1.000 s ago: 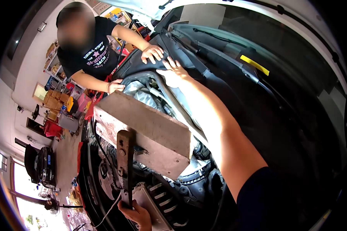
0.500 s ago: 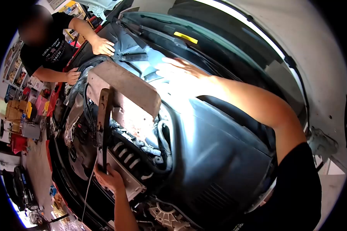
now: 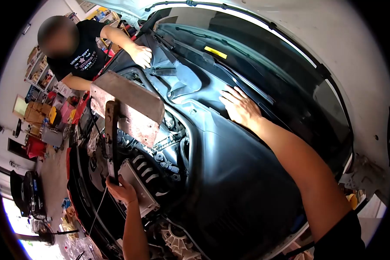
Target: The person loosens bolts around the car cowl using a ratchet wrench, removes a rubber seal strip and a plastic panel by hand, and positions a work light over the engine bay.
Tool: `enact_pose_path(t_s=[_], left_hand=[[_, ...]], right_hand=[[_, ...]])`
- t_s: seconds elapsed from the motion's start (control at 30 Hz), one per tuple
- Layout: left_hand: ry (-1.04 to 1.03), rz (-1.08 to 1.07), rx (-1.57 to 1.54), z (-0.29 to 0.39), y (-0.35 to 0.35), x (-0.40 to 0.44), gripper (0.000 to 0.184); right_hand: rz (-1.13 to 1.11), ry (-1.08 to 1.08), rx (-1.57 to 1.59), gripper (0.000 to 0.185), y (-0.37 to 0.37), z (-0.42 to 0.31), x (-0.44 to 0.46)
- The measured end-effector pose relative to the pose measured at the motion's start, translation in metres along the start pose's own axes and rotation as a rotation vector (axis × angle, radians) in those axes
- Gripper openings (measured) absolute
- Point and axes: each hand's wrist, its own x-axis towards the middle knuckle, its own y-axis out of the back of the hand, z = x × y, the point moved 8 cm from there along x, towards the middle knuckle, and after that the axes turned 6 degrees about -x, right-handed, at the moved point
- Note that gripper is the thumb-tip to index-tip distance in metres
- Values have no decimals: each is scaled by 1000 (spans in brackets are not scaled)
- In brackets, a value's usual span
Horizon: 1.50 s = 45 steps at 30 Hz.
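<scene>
My left hand (image 3: 122, 190) is closed around the lower end of the dark handle of a work lamp (image 3: 128, 97). Its boxy, scuffed metal shade is tilted over the open engine bay, and a thin cord hangs below. Bright light falls on the black plastic cowl cover (image 3: 242, 173) below the windshield. My right hand (image 3: 242, 107) lies palm down on that cover near the wiper, fingers stretched out and holding nothing. Under the shade, engine parts (image 3: 145, 169) and a silver box-shaped unit (image 3: 138, 190) show.
Across the engine bay stands another person in a black T-shirt (image 3: 84, 56), one hand (image 3: 141, 56) on the cowl's far end. The windshield (image 3: 255, 56) and wiper arm (image 3: 242, 82) border the cover. Shelves, boxes (image 3: 37, 112) and a dark car (image 3: 28, 190) are at left.
My right hand has moved right along the cover, towards the wiper, out of the bright glare. The lamp has shifted slightly left in view. The camera view has also shifted.
</scene>
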Motion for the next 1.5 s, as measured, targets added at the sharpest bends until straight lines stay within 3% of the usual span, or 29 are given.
enact_pose_path(t_s=[0.17,1.5], left_hand=[[103,14,-14,2,5,1,53],[77,99,-18,5,12,2,52]], right_hand=[[33,12,-7,38,7,-2,-1],[6,-15,14,38,3,-1,-1]])
